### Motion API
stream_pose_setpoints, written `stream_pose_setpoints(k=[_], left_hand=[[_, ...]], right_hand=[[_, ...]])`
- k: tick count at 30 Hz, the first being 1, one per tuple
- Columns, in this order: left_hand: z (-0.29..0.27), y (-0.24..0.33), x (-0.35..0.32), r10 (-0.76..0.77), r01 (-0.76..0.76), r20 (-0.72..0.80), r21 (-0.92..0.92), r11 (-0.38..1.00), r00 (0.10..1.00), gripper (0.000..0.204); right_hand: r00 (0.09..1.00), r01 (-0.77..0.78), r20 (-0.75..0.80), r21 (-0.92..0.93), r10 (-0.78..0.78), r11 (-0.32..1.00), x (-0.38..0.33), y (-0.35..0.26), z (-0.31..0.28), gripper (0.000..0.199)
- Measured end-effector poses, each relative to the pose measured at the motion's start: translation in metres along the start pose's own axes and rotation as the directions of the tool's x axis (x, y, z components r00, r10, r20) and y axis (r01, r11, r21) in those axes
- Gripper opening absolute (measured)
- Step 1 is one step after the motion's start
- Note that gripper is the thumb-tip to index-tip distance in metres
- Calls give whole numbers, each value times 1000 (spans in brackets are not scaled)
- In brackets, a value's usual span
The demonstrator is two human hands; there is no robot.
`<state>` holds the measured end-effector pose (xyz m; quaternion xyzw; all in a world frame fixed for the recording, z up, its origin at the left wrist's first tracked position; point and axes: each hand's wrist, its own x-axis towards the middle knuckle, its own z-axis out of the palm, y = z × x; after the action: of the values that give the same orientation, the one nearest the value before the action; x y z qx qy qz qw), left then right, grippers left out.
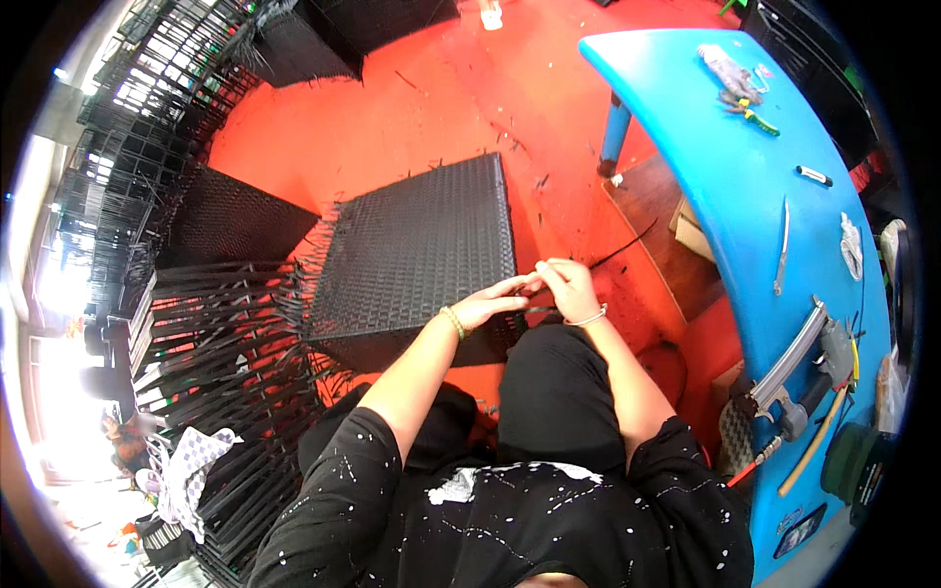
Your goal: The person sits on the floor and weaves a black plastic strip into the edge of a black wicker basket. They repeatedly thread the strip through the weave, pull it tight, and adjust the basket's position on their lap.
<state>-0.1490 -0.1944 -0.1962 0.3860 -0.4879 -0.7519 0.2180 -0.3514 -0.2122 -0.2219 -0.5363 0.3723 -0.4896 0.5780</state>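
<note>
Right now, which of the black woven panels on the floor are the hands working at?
The square woven panel directly ahead: both the left hand and right hand meet at its near right corner. The other panel lies untouched, farther left.

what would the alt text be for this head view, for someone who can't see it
Seen from above, a seated person's left hand and right hand pinch a thin black strip at the corner of a black woven panel on a red floor. A blue table with tools curves along the right.
</note>
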Motion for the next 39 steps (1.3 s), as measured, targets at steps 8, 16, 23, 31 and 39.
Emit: stream_pose_setpoints(k=[8,16,23,31,39], left_hand=[[-47,-63,1,186,52,-205,793,606,961,21],[-45,85,-50,455,-249,-435,452,857,777,16],[-124,196,-163,344,-316,-637,162,935,690,21],[-197,103,-194,566,524,-260,767,-372,782,21],[-64,-63,-8,263,123,-298,843,524,918,29]], right_hand=[[994,-93,-52,113,99,989,3,-21,-16,27],[990,-93,-110,7,94,996,22,-8,-19,27],[905,-412,93,-62,416,909,15,17,-24,29],[816,-340,365,-326,449,882,20,93,-34,26],[656,-437,502,-356,563,826,16,137,-38,28]])
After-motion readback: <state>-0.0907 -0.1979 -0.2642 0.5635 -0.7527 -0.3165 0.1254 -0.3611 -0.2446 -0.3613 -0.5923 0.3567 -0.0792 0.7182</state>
